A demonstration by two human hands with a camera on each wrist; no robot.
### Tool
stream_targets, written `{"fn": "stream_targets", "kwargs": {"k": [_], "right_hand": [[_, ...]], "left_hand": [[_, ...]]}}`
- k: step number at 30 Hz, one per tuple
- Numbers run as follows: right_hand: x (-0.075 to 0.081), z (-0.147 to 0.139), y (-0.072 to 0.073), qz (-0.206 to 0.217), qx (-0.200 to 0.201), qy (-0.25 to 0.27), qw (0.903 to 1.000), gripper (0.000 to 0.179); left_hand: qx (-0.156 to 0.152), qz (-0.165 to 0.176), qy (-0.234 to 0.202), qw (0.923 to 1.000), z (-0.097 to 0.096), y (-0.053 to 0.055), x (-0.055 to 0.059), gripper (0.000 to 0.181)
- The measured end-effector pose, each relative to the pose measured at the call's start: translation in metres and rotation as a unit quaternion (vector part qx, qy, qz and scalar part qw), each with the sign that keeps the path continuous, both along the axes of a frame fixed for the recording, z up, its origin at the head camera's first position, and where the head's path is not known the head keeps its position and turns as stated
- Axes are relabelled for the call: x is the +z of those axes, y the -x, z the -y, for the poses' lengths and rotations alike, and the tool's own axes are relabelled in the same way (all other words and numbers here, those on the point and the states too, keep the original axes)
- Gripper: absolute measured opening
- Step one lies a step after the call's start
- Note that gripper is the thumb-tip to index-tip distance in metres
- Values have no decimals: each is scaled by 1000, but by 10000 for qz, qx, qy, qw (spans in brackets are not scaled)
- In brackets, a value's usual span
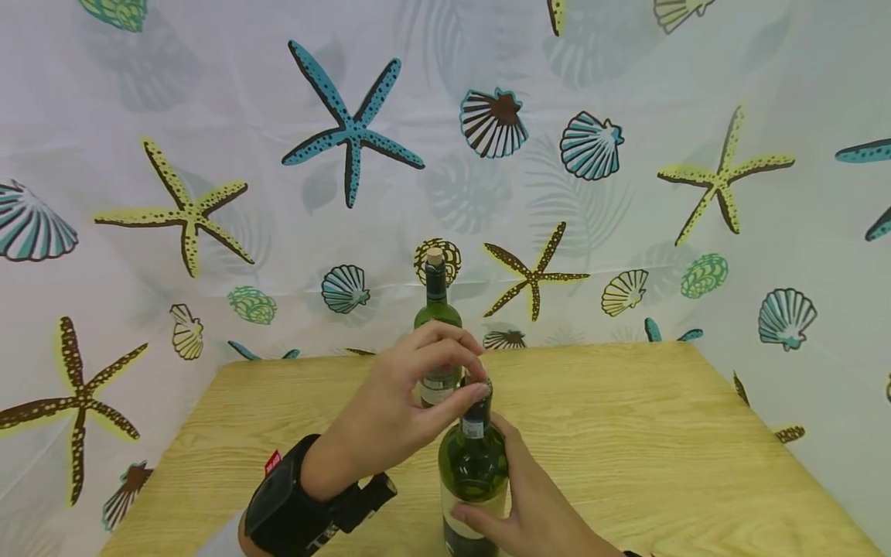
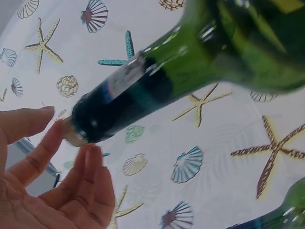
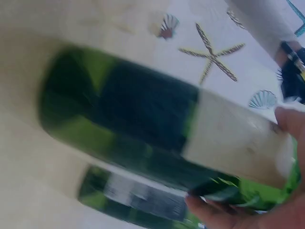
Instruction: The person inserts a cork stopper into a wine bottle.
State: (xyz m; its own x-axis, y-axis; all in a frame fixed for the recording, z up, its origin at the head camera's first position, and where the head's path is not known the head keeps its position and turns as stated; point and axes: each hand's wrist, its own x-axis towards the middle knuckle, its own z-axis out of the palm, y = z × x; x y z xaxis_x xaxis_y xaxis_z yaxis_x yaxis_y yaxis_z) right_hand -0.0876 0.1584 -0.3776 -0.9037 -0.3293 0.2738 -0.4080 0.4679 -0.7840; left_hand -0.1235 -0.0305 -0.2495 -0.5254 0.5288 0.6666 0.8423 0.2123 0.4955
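Note:
A green glass wine bottle [image 1: 475,462] with a dark neck sleeve and a pale label stands near the front of the table. My right hand [image 1: 539,499] grips its body, thumb across the label. At the mouth, my left hand [image 1: 411,387] has its fingers curled about a cork [image 2: 72,133]. In the left wrist view the cork sticks out of the neck, with the fingertips right at it and at the rim. The right wrist view shows the bottle's lower body and my right fingers [image 3: 212,212] round it.
A second green wine bottle [image 1: 438,311], with a cork [image 1: 435,255] in its top, stands behind the first. Both are on a wood-grain table [image 1: 626,433]. A white cloth [image 1: 264,155] printed with starfish and shells hangs behind and at the sides.

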Motion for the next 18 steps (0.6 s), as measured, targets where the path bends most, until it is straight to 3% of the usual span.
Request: {"fn": "stream_targets", "kwargs": {"k": [2, 4, 7, 10, 14, 18], "right_hand": [[-6, 3, -3, 361, -212, 342, 9985, 90], [-13, 6, -4, 459, -425, 744, 9953, 88], [-19, 15, -8, 329, -849, 1143, 9893, 85], [-20, 25, -10, 153, -1234, 1363, 9828, 85], [-17, 35, -8, -111, -1471, 1731, 9738, 82], [-14, 39, -7, -326, -1485, 1936, 9692, 77]], "left_hand": [[352, -155, 239, 9990, 1, -3, 4, 12], [691, -323, 446, 9961, -1, -5, 7, 16], [1113, -531, 587, 9906, -5, -5, 7, 19], [1332, -657, 458, 9878, -8, -6, 1, 17], [1368, -667, -55, 9883, -13, -6, -11, 16], [1115, -549, -713, 9897, -17, -5, -21, 16]]}}
